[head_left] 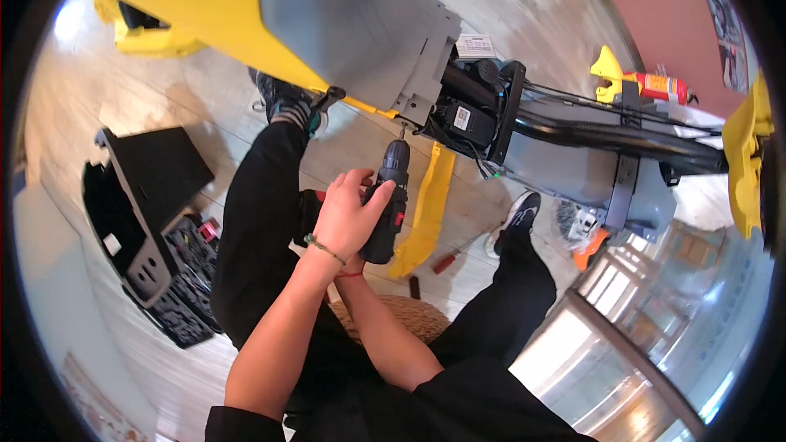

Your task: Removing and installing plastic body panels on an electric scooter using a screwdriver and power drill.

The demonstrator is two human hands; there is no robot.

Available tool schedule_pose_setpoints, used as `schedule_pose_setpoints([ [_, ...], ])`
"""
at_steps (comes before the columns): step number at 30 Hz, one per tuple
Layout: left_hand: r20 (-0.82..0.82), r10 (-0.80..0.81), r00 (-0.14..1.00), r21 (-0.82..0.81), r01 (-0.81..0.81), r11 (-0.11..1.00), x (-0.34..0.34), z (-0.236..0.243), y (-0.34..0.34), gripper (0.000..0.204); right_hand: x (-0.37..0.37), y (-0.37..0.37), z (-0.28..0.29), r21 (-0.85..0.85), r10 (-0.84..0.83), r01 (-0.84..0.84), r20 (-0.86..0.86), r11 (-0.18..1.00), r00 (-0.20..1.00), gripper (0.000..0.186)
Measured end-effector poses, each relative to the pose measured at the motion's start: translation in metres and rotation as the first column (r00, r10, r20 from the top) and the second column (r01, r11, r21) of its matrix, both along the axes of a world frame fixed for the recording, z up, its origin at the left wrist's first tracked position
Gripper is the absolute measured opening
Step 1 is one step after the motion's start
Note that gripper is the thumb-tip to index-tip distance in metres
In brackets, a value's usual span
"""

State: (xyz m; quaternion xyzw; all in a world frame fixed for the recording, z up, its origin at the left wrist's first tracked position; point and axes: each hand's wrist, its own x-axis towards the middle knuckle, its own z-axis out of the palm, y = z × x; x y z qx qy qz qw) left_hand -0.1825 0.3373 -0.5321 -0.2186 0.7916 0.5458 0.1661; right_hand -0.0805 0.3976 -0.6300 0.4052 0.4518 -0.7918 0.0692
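Note:
A black cordless drill (pixel 396 165) points away from me. Its bit is close to the lower edge of a yellow and grey machine body (pixel 352 24); I cannot tell whether it touches. My left hand (pixel 348 209), above a green bracelet, lies over the drill's body with its fingers closed round it. Below it, my right hand (pixel 354 266), with a red band at the wrist, is at the drill's grip, mostly hidden by the left hand and the drill. Just right of the bit, the machine's opened part shows a black boxed unit (pixel 463 120) and loose wires.
An open black toolbox (pixel 139 213) lies at the left. A yellow panel strip (pixel 426 213) and a red-handled screwdriver (pixel 446 262) are on the floor between my legs. Black tubing (pixel 606 133) runs right. A fire extinguisher (pixel 661 87) is at the far right, a glass-topped table (pixel 630 344) near right.

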Motion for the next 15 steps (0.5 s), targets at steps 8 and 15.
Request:
schedule_pose_setpoints([
  [8,-0.057,-0.231,0.971,-0.185,0.217,0.958,-0.024,0.039,-0.063,0.033,-0.035,-0.033,0.056,-0.309,-0.094,0.066,-0.077,0.949,0.993,0.021],
  [15,-0.309,-0.559,0.77,-0.221,0.514,0.829,-0.026,0.107,-0.019,0.017,-0.052,-0.05,0.096,-0.921,-0.758,0.242,-0.079,0.304,0.648,0.039],
])
